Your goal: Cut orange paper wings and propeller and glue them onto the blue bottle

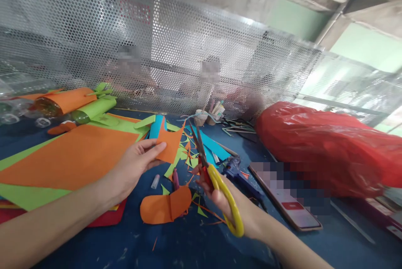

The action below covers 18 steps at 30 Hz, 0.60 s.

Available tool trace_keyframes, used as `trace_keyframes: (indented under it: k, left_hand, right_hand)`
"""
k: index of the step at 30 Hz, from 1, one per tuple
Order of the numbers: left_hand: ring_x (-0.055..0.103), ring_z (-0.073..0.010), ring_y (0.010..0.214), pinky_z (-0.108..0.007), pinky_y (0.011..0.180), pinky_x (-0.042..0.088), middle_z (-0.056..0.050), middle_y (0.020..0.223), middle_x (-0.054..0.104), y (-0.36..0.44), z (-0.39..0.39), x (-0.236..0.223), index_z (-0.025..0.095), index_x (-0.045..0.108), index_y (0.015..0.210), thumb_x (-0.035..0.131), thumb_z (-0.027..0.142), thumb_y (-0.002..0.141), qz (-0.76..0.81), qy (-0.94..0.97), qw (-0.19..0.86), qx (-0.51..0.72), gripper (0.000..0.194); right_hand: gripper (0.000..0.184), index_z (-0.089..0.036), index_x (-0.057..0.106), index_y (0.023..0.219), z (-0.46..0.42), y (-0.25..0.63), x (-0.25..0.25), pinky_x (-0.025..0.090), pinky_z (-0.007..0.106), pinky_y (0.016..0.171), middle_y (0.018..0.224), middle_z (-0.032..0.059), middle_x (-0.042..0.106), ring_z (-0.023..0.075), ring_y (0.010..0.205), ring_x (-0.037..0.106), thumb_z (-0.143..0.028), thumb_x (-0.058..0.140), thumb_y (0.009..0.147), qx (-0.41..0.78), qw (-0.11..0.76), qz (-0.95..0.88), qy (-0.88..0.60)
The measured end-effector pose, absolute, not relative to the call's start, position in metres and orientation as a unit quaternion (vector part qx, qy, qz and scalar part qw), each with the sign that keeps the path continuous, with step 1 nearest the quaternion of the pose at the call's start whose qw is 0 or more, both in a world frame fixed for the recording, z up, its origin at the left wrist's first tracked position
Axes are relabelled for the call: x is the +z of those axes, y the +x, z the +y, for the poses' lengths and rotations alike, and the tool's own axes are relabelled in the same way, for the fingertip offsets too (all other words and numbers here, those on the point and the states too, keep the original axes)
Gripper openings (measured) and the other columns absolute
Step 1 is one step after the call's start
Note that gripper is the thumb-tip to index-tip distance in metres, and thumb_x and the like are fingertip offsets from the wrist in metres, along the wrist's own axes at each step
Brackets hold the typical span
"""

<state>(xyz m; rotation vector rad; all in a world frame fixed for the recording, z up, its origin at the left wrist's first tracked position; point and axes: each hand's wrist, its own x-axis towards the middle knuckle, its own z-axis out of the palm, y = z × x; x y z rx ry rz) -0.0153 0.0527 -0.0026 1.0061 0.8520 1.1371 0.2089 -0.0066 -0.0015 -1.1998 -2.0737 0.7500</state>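
Scissors with yellow and red handles sit gripped in the right hand in the head view, blade tips near the pointed corner of an orange paper piece. That piece is pinched between thumb and fingers of the left hand, above the blue table. Nearer the wearer lies an orange cutout; a phone lies right of the right hand.

A craft workshop — blue worktable, scattered paper scraps, glue gun, perforated metal screen
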Motion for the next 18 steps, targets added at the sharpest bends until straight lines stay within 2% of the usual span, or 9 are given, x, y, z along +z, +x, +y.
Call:
trace_keyframes:
  k: [2, 6, 11, 18]
  left_hand:
    - [0.065, -0.0114, 0.066, -0.025, 0.073, 0.054, 0.004, 0.072, 0.069, -0.015, 0.049, 0.001, 0.020, 0.071, 0.082, 0.076, 0.030, 0.074, 0.360, 0.419, 0.658, 0.512, 0.013]
    - [0.066, -0.0114, 0.067, -0.023, 0.072, 0.054, 0.003, 0.072, 0.071, -0.012, 0.040, 0.003, 0.021, 0.072, 0.083, 0.075, 0.031, 0.076, 0.338, 0.433, 0.662, 0.511, 0.013]
    - [0.067, -0.0129, 0.077, -0.022, 0.075, 0.052, 0.002, 0.080, 0.075, -0.010, 0.035, 0.003, 0.023, 0.073, 0.082, 0.072, 0.034, 0.079, 0.333, 0.460, 0.656, 0.498, 0.012]
    - [0.066, -0.0100, 0.076, -0.019, 0.075, 0.051, 0.005, 0.080, 0.075, -0.007, 0.031, 0.001, 0.027, 0.075, 0.084, 0.071, 0.033, 0.081, 0.327, 0.463, 0.663, 0.489, 0.007]
  right_hand:
    - [0.064, -0.021, 0.053, 0.109, -0.014, 0.204, 0.006, 0.051, 0.030, 0.068, 0.084, 0.0068, 0.057, 0.0202, 0.074, 0.056, -0.075, 0.027, 0.086, 0.286, 0.298, -0.802, -0.433]
    - [0.064, -0.018, 0.049, 0.096, -0.019, 0.194, 0.011, 0.043, 0.027, 0.054, 0.074, 0.0026, 0.053, 0.0151, 0.059, 0.044, -0.077, 0.028, 0.085, 0.261, 0.277, -0.815, -0.436]
    - [0.065, -0.018, 0.048, 0.094, -0.021, 0.190, 0.013, 0.038, 0.026, 0.052, 0.069, -0.0007, 0.048, 0.0128, 0.056, 0.037, -0.078, 0.027, 0.084, 0.249, 0.281, -0.826, -0.421]
    - [0.066, -0.017, 0.048, 0.093, -0.021, 0.192, 0.013, 0.037, 0.026, 0.052, 0.070, 0.0006, 0.051, 0.0130, 0.057, 0.039, -0.078, 0.024, 0.084, 0.244, 0.274, -0.830, -0.419]
